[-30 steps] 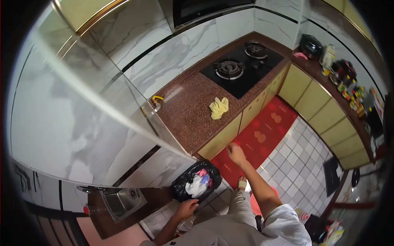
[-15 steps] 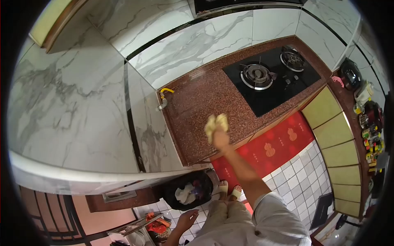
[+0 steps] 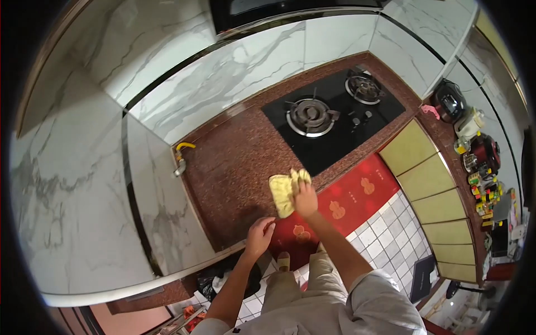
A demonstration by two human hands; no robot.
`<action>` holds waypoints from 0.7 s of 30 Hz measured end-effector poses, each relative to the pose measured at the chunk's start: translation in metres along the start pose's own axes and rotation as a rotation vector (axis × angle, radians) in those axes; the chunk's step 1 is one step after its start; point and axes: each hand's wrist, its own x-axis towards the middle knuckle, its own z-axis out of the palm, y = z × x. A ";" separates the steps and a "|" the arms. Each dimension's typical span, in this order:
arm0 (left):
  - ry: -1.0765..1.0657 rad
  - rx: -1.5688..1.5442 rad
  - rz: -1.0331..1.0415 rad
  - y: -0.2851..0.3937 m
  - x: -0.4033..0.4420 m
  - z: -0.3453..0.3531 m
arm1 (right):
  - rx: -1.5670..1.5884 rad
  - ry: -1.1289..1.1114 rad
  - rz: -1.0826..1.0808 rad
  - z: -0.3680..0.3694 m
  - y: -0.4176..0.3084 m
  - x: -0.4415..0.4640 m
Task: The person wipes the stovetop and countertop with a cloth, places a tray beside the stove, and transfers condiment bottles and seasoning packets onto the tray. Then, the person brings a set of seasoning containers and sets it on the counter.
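no text readable from my end. red floor mat (image 3: 385, 172) carries tiny pale marks, too small for me to make out. dark floor mat (image 3: 422, 279) shows faint pale line, illegible. colourful small bottles (image 3: 484, 192) on right-side tabletop (image 3: 445, 132): labels unreadable to me.

Kitchen, with gas stove (image 3: 340, 148) and granite-look countertop (image 3: 229, 173).

Cloth (image 3: 281, 194), one. Pale yellow, limp, creased; nine-o'clock side spread out, one-o'clock corner bunched. Gripped at its three-o'clock side by the right hand (image 3: 305, 200), at the front edge of the countertop (image 3: 234, 173).
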 end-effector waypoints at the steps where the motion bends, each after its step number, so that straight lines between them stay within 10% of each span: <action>1: 0.000 -0.089 -0.024 -0.002 0.017 0.018 | 0.051 0.093 0.031 -0.010 -0.009 -0.009; 3: 0.018 -0.263 -0.083 -0.015 0.052 0.062 | 0.445 0.126 0.204 0.023 -0.020 -0.029; 5: 0.103 -0.048 -0.160 -0.041 0.084 0.110 | 0.443 0.134 -0.107 -0.008 -0.015 -0.037; 12: 0.340 0.867 -0.099 -0.016 0.091 0.126 | 0.534 0.042 0.031 -0.076 0.152 -0.098; 15: 0.390 0.905 -0.265 0.033 0.094 0.119 | 0.276 -0.076 0.100 -0.094 0.266 -0.165; 18: 0.653 0.910 -0.504 -0.062 0.099 0.169 | 0.243 -0.137 0.379 -0.094 0.350 -0.223; 21: 0.468 0.580 -0.249 -0.048 0.129 0.168 | 0.322 -0.120 0.590 -0.107 0.372 -0.236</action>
